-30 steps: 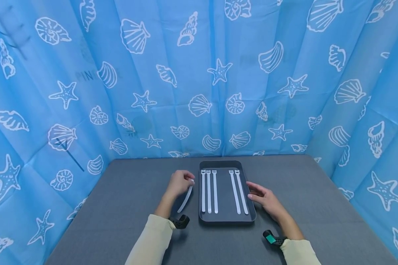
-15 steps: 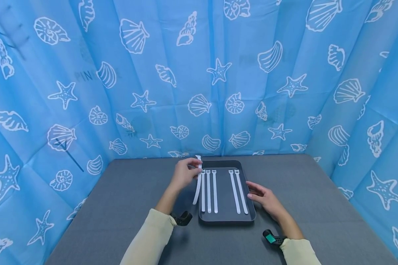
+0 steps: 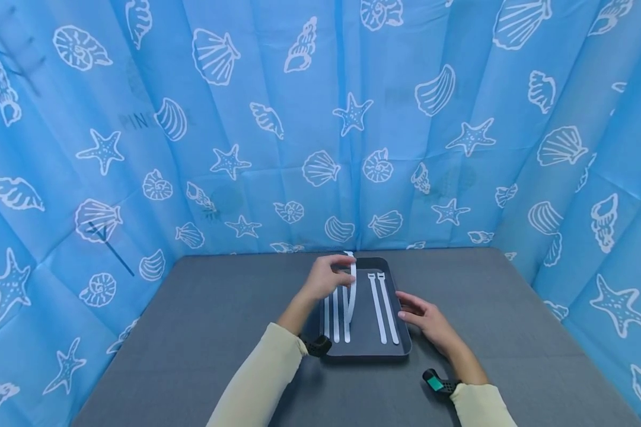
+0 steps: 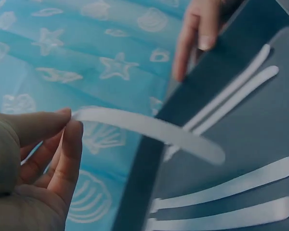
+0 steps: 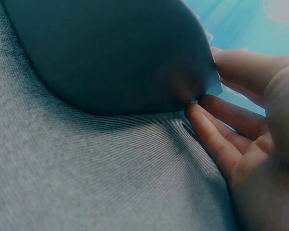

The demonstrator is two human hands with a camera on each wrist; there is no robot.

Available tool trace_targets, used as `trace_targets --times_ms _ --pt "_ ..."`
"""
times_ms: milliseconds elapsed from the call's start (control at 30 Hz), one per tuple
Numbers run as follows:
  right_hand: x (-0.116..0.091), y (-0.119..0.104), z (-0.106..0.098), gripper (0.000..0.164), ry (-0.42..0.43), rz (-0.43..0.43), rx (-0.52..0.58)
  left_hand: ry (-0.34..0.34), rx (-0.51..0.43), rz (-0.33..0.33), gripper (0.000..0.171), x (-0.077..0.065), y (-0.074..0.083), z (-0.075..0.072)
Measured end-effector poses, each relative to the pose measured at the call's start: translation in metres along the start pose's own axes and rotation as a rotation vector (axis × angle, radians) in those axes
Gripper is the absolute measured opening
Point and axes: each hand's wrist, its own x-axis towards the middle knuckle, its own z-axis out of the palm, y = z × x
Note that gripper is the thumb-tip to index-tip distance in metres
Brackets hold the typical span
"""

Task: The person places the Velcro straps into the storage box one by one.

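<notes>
My left hand (image 3: 325,279) pinches a white hook-and-loop cable tie (image 3: 353,290) near its slotted head, between thumb and fingertips. The tie's curved tail hangs over the dark grey tray (image 3: 362,323), and in the left wrist view the tie (image 4: 154,127) extends across the tray's far wall. Several similar ties lie lengthwise in the tray: a left group (image 3: 336,320), partly hidden by my left hand, and a right pair (image 3: 387,308). With fingers loosely extended, my right hand (image 3: 431,325) touches the tray's right side; in the right wrist view its fingertips (image 5: 195,113) meet the tray's lower edge.
The tray sits on a table covered in grey cloth (image 3: 485,308). A blue curtain (image 3: 299,118) with white shell and starfish prints hangs behind and along both sides. Each wrist wears a dark band, the right one (image 3: 440,384) with a green patch.
My left hand has carried the cable tie from left of the tray to above it, moving right and farther away, between the two groups. My right hand stays at the tray's side.
</notes>
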Motion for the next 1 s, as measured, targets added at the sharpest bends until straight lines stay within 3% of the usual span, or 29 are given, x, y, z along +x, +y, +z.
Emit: trace_targets --times_ms 167,333,700,1000 --pt "0.000 0.000 0.001 0.055 -0.009 0.012 0.008 -0.050 -0.051 -0.078 0.036 0.004 -0.010 0.016" --pt "0.001 -0.001 0.000 0.055 0.000 0.029 0.003 -0.070 -0.071 -0.114 0.036 0.007 -0.018 0.027" --pt "-0.014 -0.032 -0.001 0.054 -0.014 0.013 0.029 -0.098 0.059 -0.148 0.044 0.011 -0.037 0.044" --pt "0.001 0.000 -0.002 0.055 -0.007 0.020 0.029 -0.154 0.212 -0.144 0.050 0.011 -0.041 0.048"
